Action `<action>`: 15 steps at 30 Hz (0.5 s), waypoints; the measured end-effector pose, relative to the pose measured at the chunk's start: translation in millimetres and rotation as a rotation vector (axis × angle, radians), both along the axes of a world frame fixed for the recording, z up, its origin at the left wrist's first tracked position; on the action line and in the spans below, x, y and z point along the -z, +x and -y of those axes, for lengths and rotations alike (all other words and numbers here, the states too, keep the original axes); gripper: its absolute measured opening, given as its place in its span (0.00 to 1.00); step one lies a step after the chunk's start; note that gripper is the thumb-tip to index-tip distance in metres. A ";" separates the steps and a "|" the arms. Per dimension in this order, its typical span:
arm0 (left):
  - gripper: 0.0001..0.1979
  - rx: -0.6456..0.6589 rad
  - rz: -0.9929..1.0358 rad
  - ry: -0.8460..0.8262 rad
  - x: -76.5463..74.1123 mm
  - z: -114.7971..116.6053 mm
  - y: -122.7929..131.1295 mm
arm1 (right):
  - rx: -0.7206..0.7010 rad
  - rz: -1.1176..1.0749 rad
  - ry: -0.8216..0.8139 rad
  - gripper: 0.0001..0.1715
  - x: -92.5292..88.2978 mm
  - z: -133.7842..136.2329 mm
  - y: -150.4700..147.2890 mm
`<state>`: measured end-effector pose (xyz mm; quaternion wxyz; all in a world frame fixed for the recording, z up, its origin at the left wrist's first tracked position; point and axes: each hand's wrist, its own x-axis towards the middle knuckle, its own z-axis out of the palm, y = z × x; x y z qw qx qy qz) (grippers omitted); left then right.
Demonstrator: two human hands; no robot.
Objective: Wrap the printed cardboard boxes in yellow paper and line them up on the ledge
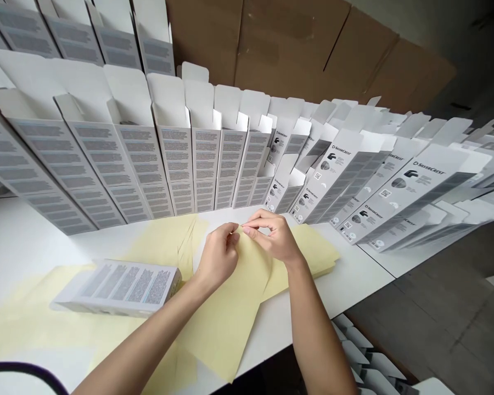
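Note:
My left hand (pixel 219 253) and my right hand (pixel 273 235) meet over the table, both pinching the top edge of a yellow paper sheet (pixel 226 318). The sheet hangs down toward me from the fingertips. Behind my right hand lies a stack of yellow sheets (pixel 313 252). Left of my left wrist, a white printed carton (pixel 123 285) rests on its side on more loose yellow paper (pixel 37 318).
Upright open-topped cartons (pixel 175 170) stand in a row along the table's back, with Silvercrest cartons (pixel 341 159) to the right. Brown cardboard (pixel 280 49) rises behind. More cartons (pixel 366 356) sit below the table's right edge. A black cable (pixel 20 366) curves at lower left.

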<state>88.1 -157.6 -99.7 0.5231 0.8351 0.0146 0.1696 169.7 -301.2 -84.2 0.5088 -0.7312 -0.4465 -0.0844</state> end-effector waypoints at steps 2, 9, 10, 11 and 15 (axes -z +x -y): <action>0.07 0.000 -0.001 0.006 -0.3 0.3 0.2 | 0.003 -0.033 0.021 0.06 2.8 -1.2 0.4; 0.07 -0.029 0.006 0.029 -1.1 1.4 0.5 | 0.022 -0.153 0.080 0.07 9.7 -4.9 -2.4; 0.07 -0.027 0.008 0.031 -1.2 1.7 0.3 | 0.022 -0.155 0.088 0.07 10.1 -5.2 -3.3; 0.07 -0.022 0.011 0.030 -1.3 2.1 0.1 | 0.030 -0.151 0.098 0.07 10.4 -5.4 -4.2; 0.07 -0.014 0.026 0.030 -1.5 3.4 -1.3 | 0.087 -0.152 0.130 0.09 12.1 -6.6 -6.0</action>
